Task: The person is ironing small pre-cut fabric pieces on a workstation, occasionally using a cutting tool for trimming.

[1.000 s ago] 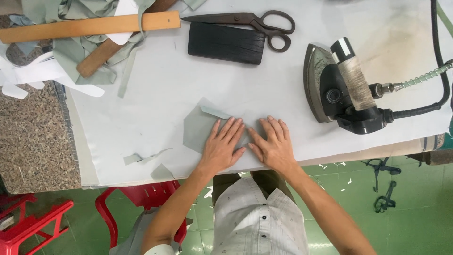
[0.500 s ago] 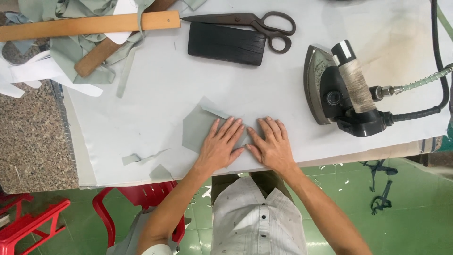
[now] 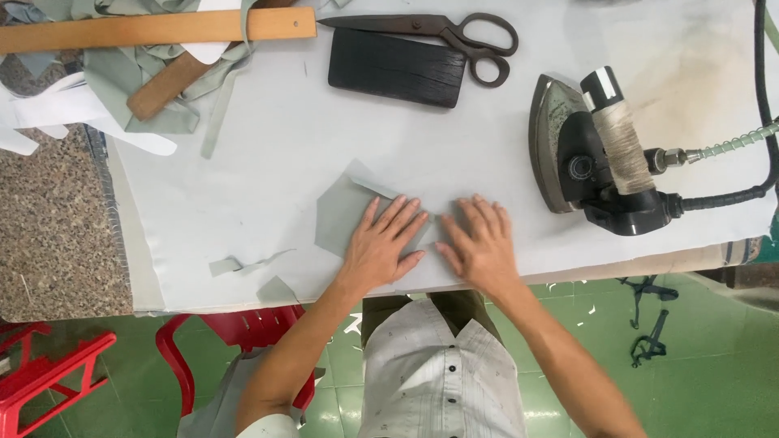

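Note:
A small grey-green fabric piece [image 3: 345,212] lies flat on the white padded table [image 3: 268,162] near its front edge. My left hand [image 3: 381,247] presses flat on the right part of that fabric, fingers spread. Just to the right, my right hand [image 3: 481,243] lies palm down on the table, its fingers at the fabric's right edge. Neither hand grips anything. The fabric under the palms is hidden.
A heavy steam iron [image 3: 592,154] with hose rests at the right. Black scissors [image 3: 438,32] and a dark block [image 3: 396,66] lie at the back. A wooden ruler [image 3: 154,31], fabric scraps [image 3: 243,264] and red chairs [image 3: 49,365] are at the left.
Both hands have stayed flat on the fabric, with the fingers shifting only slightly. Nothing else on the table has moved.

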